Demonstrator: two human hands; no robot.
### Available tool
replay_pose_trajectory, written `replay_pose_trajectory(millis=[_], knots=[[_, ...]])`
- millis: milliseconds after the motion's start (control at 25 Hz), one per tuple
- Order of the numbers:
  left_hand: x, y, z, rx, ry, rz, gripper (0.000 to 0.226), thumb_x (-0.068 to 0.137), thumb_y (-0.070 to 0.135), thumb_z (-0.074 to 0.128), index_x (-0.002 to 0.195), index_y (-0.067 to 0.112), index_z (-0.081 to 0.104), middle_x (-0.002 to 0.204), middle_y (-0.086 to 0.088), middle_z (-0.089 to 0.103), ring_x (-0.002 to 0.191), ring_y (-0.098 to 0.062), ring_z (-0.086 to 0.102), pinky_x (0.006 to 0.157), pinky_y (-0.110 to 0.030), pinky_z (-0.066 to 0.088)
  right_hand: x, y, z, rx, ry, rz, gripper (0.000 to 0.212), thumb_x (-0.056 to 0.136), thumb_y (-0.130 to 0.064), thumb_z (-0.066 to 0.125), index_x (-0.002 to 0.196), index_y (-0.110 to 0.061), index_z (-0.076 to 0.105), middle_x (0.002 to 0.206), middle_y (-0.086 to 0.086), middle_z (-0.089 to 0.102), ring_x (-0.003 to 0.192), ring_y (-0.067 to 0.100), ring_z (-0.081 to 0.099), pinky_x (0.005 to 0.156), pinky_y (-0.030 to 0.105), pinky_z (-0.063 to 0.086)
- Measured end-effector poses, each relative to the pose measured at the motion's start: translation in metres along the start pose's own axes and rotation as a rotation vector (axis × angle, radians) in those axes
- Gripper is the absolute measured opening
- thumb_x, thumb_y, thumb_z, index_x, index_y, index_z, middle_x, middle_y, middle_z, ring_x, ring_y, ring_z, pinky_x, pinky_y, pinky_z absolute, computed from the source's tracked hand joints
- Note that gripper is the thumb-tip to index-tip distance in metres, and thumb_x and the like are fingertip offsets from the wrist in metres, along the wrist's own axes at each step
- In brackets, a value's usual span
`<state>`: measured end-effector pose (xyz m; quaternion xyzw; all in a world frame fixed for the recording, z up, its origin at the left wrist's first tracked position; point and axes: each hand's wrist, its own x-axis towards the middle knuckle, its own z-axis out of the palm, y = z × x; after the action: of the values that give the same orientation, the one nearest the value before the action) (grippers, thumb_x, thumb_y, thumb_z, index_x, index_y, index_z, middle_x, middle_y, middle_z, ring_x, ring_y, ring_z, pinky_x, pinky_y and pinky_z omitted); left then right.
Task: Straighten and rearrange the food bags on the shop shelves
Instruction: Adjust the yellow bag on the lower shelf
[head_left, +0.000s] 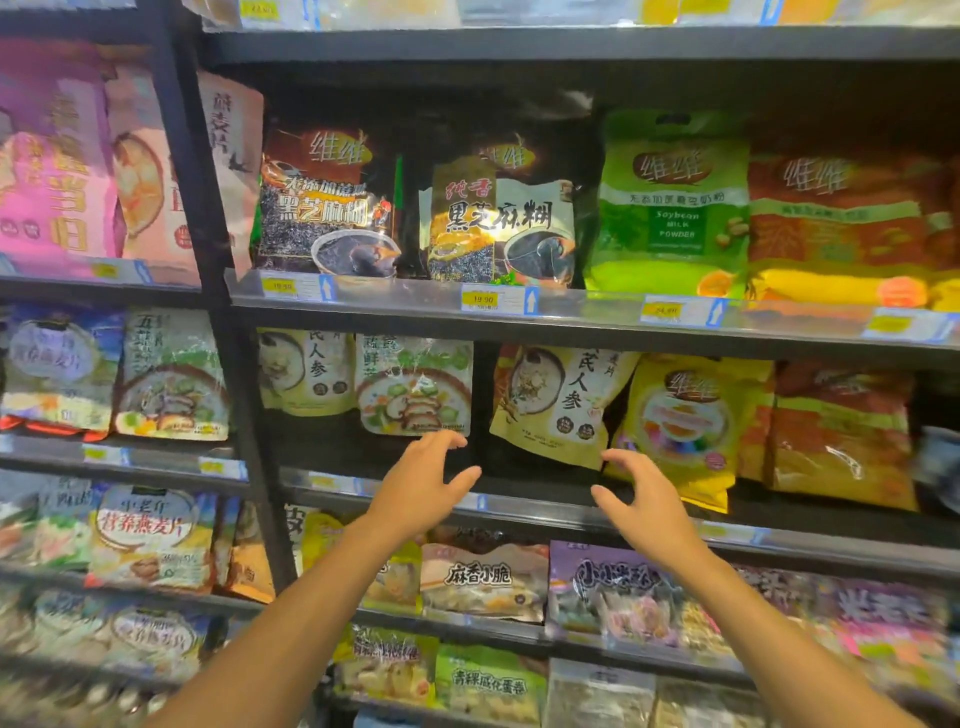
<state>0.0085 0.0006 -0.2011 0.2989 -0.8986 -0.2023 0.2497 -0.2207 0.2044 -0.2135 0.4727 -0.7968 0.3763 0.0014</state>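
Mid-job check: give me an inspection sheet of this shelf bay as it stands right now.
Surface: dark shelf, with a gap between two bags.
Job's things: cream bag tilted; vegetable bag upright; yellow bag leaning.
Clutter: nothing seen.
Hands: left hand and right hand open, holding nothing, in front of the gap.
Cables: nothing seen.
Surroundings: black sesame bags upright on the tier above; price tags on the rails.
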Motion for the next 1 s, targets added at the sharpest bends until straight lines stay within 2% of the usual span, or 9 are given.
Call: replay_pose_trajectory(millis=[240, 360, 440, 520, 560, 640, 720, 840, 1000], knots=[[0.087, 0.002, 0.056, -0.109, -0.204, -0.128, 0.086, 0.091, 0.063, 0.065, 0.157, 0.017, 0.037, 0.160, -0.003, 0.043, 0.146, -0.020, 0.042, 0.114, -0.038, 0.042, 0.062, 0.047, 0.021, 0.042, -0.151, 0.187, 0.073, 0.095, -0.039, 0.071, 0.157, -0.016, 0.038, 0.158, 0.001, 0.045, 0.146, 0.023, 0.042, 0.114, 0.037, 0.040], [0.119, 0.000, 0.077, -0.178, -0.268, -0.236, 0.098, 0.087, 0.065, 0.070, 0.160, 0.013, 0.031, 0.155, -0.013, 0.048, 0.141, -0.031, 0.048, 0.107, -0.039, 0.046, 0.095, 0.059, 0.024, 0.073, -0.135, 0.282, 0.030, 0.094, -0.036, 0.074, 0.104, -0.013, 0.057, 0.098, 0.000, 0.063, 0.090, 0.020, 0.061, 0.069, 0.024, 0.046], [0.137, -0.004, 0.094, -0.211, -0.290, -0.284, 0.085, 0.089, 0.063, 0.069, 0.153, 0.015, 0.039, 0.138, -0.014, 0.057, 0.136, -0.036, 0.053, 0.097, -0.038, 0.047, 0.113, 0.065, 0.025, 0.084, -0.145, 0.351, 0.032, 0.095, -0.036, 0.073, 0.084, -0.012, 0.055, 0.074, 0.002, 0.057, 0.069, 0.018, 0.057, 0.059, 0.027, 0.042], [0.153, -0.003, 0.105, -0.242, -0.309, -0.325, 0.079, 0.091, 0.060, 0.068, 0.153, 0.023, 0.037, 0.134, -0.009, 0.055, 0.138, -0.035, 0.051, 0.098, -0.034, 0.045, 0.132, 0.077, 0.031, 0.139, -0.176, 0.384, 0.051, 0.092, -0.042, 0.073, 0.125, -0.004, 0.063, 0.111, 0.017, 0.071, 0.101, 0.033, 0.068, 0.087, 0.041, 0.054], [0.159, -0.001, 0.108, -0.254, -0.305, -0.332, 0.086, 0.091, 0.058, 0.070, 0.159, 0.023, 0.030, 0.145, -0.011, 0.053, 0.141, -0.033, 0.048, 0.104, -0.034, 0.043, 0.142, 0.083, 0.036, 0.176, -0.192, 0.398, 0.080, 0.087, -0.048, 0.074, 0.152, -0.012, 0.045, 0.141, 0.017, 0.060, 0.127, 0.037, 0.059, 0.105, 0.046, 0.050], [0.173, 0.001, 0.113, -0.257, -0.257, -0.277, 0.091, 0.091, 0.050, 0.073, 0.161, 0.017, 0.025, 0.162, -0.010, 0.040, 0.146, -0.029, 0.042, 0.111, -0.030, 0.036, 0.162, 0.096, 0.049, 0.266, -0.203, 0.424, 0.112, 0.074, -0.059, 0.075, 0.165, -0.029, 0.016, 0.168, 0.006, 0.031, 0.150, 0.036, 0.039, 0.118, 0.055, 0.039], [0.188, 0.004, 0.116, -0.248, -0.204, -0.229, 0.088, 0.093, 0.040, 0.075, 0.160, 0.011, 0.026, 0.164, -0.008, 0.036, 0.149, -0.026, 0.037, 0.111, -0.027, 0.034, 0.184, 0.111, 0.064, 0.375, -0.189, 0.482, 0.120, 0.068, -0.064, 0.078, 0.165, -0.033, 0.013, 0.167, 0.003, 0.036, 0.142, 0.033, 0.051, 0.112, 0.054, 0.047], [0.211, -0.004, 0.121, -0.330, -0.194, -0.184, 0.071, 0.092, 0.024, 0.078, 0.151, 0.013, 0.039, 0.146, 0.003, 0.045, 0.144, -0.021, 0.041, 0.103, -0.019, 0.032, 0.198, 0.111, 0.073, 0.562, -0.174, 0.538, 0.100, 0.088, -0.037, 0.078, 0.165, -0.030, 0.015, 0.150, 0.005, 0.057, 0.103, 0.020, 0.073, 0.089, 0.040, 0.060], [0.231, -0.024, 0.135, -0.499, -0.268, -0.177, 0.054, 0.087, 0.017, 0.082, 0.128, 0.022, 0.047, 0.128, 0.008, 0.057, 0.126, -0.013, 0.053, 0.086, -0.005, 0.042, 0.206, 0.116, 0.076, 0.600, -0.210, 0.544, 0.069, 0.094, -0.031, 0.074, 0.153, -0.028, 0.040, 0.126, 0.000, 0.071, 0.103, 0.020, 0.075, 0.093, 0.043, 0.061]])
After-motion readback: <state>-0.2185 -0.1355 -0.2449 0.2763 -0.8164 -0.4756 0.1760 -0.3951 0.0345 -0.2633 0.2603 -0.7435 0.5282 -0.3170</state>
